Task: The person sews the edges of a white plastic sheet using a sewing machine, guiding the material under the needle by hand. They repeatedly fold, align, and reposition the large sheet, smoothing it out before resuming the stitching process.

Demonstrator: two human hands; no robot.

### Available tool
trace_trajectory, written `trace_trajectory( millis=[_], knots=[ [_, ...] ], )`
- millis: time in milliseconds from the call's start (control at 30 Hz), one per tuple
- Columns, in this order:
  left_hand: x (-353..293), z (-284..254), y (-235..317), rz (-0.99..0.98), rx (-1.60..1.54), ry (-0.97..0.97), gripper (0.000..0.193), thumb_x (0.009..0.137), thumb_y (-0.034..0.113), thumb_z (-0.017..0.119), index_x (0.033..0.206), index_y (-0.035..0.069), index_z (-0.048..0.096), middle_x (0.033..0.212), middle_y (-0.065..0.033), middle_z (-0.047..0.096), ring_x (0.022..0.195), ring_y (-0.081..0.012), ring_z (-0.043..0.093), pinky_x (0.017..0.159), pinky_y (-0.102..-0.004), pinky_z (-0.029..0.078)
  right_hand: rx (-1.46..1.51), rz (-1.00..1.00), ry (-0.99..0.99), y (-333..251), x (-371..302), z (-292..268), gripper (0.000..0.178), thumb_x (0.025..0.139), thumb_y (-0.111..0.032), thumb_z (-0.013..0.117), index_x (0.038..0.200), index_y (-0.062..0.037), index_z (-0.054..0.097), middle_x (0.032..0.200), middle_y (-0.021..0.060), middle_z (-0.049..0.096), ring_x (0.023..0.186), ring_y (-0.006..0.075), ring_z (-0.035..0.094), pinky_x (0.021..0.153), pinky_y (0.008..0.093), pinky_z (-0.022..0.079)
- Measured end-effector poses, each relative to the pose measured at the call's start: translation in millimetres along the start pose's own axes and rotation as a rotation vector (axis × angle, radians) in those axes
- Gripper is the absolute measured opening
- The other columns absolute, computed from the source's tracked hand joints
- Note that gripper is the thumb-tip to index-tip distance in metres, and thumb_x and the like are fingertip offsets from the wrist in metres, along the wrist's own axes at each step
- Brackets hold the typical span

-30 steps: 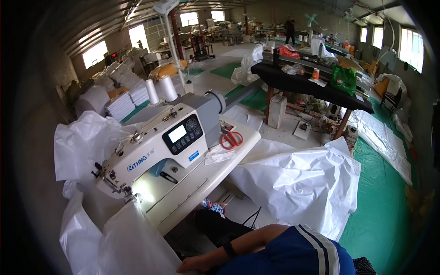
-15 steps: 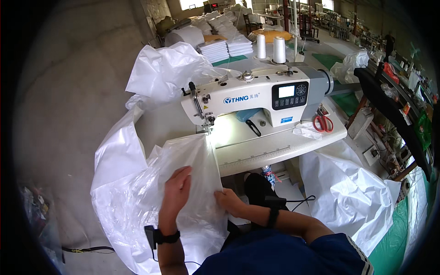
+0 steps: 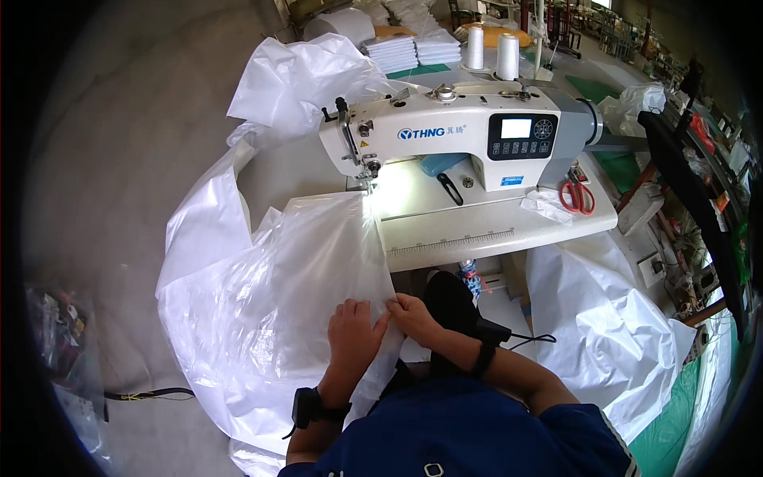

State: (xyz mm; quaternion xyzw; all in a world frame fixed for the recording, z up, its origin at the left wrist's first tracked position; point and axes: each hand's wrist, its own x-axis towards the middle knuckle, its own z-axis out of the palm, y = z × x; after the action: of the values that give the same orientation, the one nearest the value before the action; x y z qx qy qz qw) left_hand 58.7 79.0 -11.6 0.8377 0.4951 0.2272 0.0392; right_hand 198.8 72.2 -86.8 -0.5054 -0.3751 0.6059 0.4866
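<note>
White sheeting (image 3: 274, 262) drapes before the sewing machine (image 3: 437, 115); your right hand (image 3: 415, 318) pinches its hem, your left hand (image 3: 354, 330) rests, thumb spread: best keep that edge untwisted.

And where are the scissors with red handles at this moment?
In the head view, the red-handled scissors lie right of centre, near the right end of the white worktop of the sewing machine, just right of a crumpled white scrap.

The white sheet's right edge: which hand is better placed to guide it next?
Probably the right hand: it appears to pinch the white sheet right at that edge. The left hand rests on the sheet farther in, left of the edge.
</note>
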Motion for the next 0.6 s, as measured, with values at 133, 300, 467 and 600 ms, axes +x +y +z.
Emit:
trace_trajectory(
  millis=[133, 300, 467, 600],
  knots=[
    [-4, 15, -5, -0.045, -0.158, -0.113, 0.015, 0.079, 0.018, 0.060, 0.081, 0.004, 0.060, 0.083, -0.0144, 0.059, 0.077, -0.0342, 0.059, 0.067, -0.0441, 0.048, -0.162, -0.053, 0.035, 5, 3, 3, 0.029, 0.094, -0.026, 0.049, 0.105, -0.0004, 0.058, 0.076, 0.0039, 0.060, 0.063, 0.0090, 0.054, 0.053, 0.0257, 0.045],
    [1, 20, -1, 0.038, -0.285, -0.146, 0.014, 0.080, 0.017, 0.058, 0.082, 0.003, 0.059, 0.080, -0.0143, 0.058, 0.074, -0.0352, 0.059, 0.065, -0.0445, 0.048, -0.208, -0.236, 0.149, -7, 16, 3, 0.034, 0.093, -0.026, 0.050, 0.109, 0.0039, 0.055, 0.078, 0.0102, 0.063, 0.070, 0.0160, 0.059, 0.063, 0.0322, 0.049],
    [7, 0, -2, 0.073, -0.179, -0.241, 0.014, 0.081, 0.016, 0.060, 0.085, 0.003, 0.063, 0.082, -0.0127, 0.061, 0.075, -0.0318, 0.061, 0.067, -0.0396, 0.049, -0.585, -0.265, 0.290, -26, 21, 13, 0.043, 0.090, -0.016, 0.046, 0.128, 0.0032, 0.040, 0.087, 0.0266, 0.063, 0.079, 0.0399, 0.063, 0.070, 0.0443, 0.050],
    [16, -24, -52, -0.049, -0.194, 0.016, 0.026, 0.081, 0.021, 0.064, 0.100, 0.004, 0.063, 0.098, -0.0131, 0.062, 0.090, -0.0319, 0.059, 0.078, -0.0399, 0.048, -0.886, -0.145, 0.153, -25, 7, 15, 0.050, 0.088, -0.011, 0.043, 0.135, 0.0026, 0.033, 0.084, 0.0261, 0.063, 0.077, 0.0420, 0.062, 0.068, 0.0465, 0.049]
  ],
)
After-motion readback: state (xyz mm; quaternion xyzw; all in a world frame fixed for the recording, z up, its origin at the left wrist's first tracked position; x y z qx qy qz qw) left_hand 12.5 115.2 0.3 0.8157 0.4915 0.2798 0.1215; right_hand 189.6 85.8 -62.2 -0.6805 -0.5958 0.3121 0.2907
